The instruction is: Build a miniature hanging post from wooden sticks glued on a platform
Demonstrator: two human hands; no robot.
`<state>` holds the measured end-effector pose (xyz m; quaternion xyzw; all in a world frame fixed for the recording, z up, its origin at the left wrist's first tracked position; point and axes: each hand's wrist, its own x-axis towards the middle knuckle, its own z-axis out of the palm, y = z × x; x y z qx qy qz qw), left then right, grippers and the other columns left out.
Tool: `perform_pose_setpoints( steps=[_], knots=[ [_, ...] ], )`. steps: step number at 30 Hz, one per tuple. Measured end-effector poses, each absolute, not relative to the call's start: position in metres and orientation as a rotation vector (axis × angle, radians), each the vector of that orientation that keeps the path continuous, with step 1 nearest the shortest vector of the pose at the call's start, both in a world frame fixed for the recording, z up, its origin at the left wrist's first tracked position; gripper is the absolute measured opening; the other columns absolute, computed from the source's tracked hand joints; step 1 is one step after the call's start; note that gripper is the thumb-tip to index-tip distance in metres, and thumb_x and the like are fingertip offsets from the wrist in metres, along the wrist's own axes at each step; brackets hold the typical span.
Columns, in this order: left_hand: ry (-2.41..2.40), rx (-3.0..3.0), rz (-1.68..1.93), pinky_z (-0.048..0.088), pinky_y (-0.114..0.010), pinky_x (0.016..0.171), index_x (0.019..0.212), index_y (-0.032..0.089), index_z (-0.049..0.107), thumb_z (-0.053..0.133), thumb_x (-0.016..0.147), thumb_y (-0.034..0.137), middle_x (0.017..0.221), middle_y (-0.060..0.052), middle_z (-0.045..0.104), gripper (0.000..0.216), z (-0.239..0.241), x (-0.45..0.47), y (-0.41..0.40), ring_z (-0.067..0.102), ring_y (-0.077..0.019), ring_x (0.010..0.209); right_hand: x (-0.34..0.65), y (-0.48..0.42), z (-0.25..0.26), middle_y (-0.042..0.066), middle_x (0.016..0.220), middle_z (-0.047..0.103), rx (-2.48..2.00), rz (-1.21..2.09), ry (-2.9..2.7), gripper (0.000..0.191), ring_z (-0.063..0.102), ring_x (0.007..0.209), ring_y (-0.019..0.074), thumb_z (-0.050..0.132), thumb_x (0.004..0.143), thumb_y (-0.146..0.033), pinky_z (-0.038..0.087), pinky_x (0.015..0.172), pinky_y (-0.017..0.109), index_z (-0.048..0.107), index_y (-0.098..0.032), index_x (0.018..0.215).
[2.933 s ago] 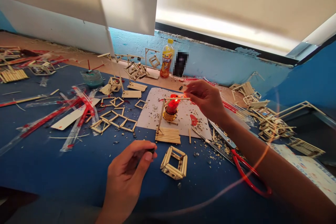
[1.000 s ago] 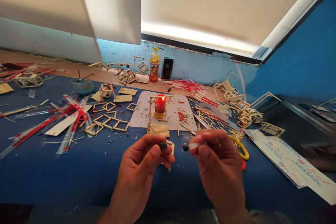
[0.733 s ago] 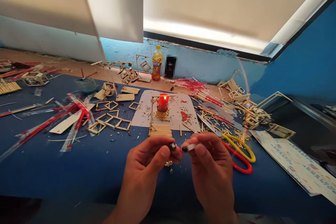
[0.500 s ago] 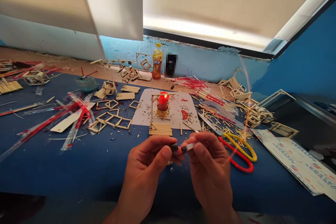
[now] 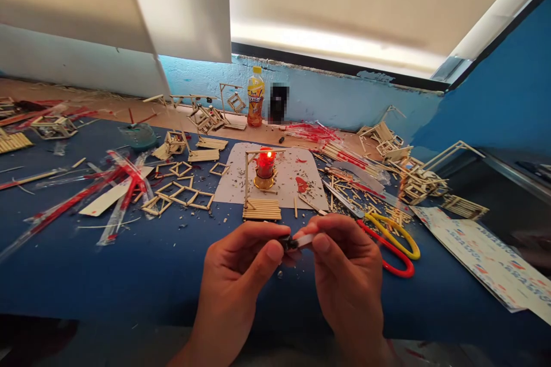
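Between its thumb and fingers, my left hand [image 5: 239,269] pinches a small black piece [image 5: 284,241]. My right hand [image 5: 348,269] grips a short whitish stick [image 5: 305,240], its dark tip touching the black piece. Just beyond the hands is a small model [image 5: 262,210] of thin wooden sticks, with a slatted base and a tall post with an arm. A lit red candle [image 5: 266,163] burns in a gold-coloured holder behind that post, on a white sheet [image 5: 232,186] strewn with dark bits. Scissors [image 5: 390,241] with red and yellow handles lie right of my right hand.
Stick frames [image 5: 189,194] and red-marked plastic wrappers [image 5: 129,183] cover the left side. Loose sticks [image 5: 344,186] and more stick models [image 5: 424,186] lie to the right, near a printed card [image 5: 477,258]. A drink bottle [image 5: 255,97] stands by the wall.
The stick's dark tip has moved left onto the black piece; before, a small gap lay between them. The view has shifted slightly.
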<state>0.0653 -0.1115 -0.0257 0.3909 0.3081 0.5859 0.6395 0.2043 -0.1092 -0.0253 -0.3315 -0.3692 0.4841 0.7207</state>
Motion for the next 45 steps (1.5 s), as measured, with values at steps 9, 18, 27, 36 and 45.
perform_pose_setpoints(
  steps=[9, 18, 27, 36, 45],
  knots=[
    [0.820, 1.030, 1.443, 0.064, -0.014, 0.070, 0.094, 0.032, 0.086, 0.082, 0.092, 0.028, 0.085, 0.002, 0.085, 0.006, -0.020, 0.069, -0.111, 0.081, -0.0130, 0.072, 0.211, -0.116, -0.034, -0.006, 0.088, 0.084, -0.820, 0.905, -0.931, 0.015, 0.080, 0.075, 0.0111, 0.085, 0.089, -0.020, 0.066, 0.071, 0.017, 0.083, -0.031, 0.099],
    [0.942, 1.181, 1.519, 0.062, -0.007, 0.067, 0.091, 0.035, 0.086, 0.079, 0.090, 0.014, 0.078, 0.009, 0.083, 0.022, -0.014, 0.065, -0.113, 0.080, -0.0081, 0.066, 0.208, -0.124, -0.032, -0.006, 0.093, 0.085, -0.963, 0.344, -1.164, 0.034, 0.081, 0.078, 0.0126, 0.084, 0.082, -0.002, 0.066, 0.075, 0.018, 0.083, -0.029, 0.104],
    [0.995, 1.278, 1.584, 0.061, -0.004, 0.071, 0.092, 0.038, 0.086, 0.078, 0.085, 0.006, 0.085, 0.012, 0.084, 0.034, -0.009, 0.065, -0.112, 0.079, -0.0053, 0.071, 0.209, -0.136, -0.021, -0.005, 0.103, 0.085, -1.000, 0.047, -1.418, 0.040, 0.081, 0.087, 0.0127, 0.075, 0.084, 0.006, 0.067, 0.080, 0.019, 0.080, -0.024, 0.110],
    [1.021, 1.415, 1.643, 0.058, -0.001, 0.079, 0.095, 0.037, 0.085, 0.077, 0.087, 0.006, 0.091, 0.015, 0.084, 0.033, -0.013, 0.060, -0.114, 0.078, -0.0024, 0.079, 0.211, -0.141, -0.008, -0.002, 0.103, 0.085, -0.991, -0.148, -1.619, 0.026, 0.081, 0.097, 0.0111, 0.071, 0.089, 0.005, 0.061, 0.098, 0.016, 0.076, -0.015, 0.104],
    [1.016, 1.534, 1.690, 0.058, -0.002, 0.085, 0.101, 0.040, 0.083, 0.077, 0.086, 0.002, 0.097, 0.019, 0.084, 0.041, -0.014, 0.060, -0.114, 0.078, -0.0011, 0.085, 0.215, -0.147, -0.011, 0.001, 0.114, 0.083, -0.970, -0.226, -1.748, 0.024, 0.077, 0.110, 0.0114, 0.070, 0.093, 0.005, 0.059, 0.104, 0.020, 0.073, -0.010, 0.112]
  ],
)
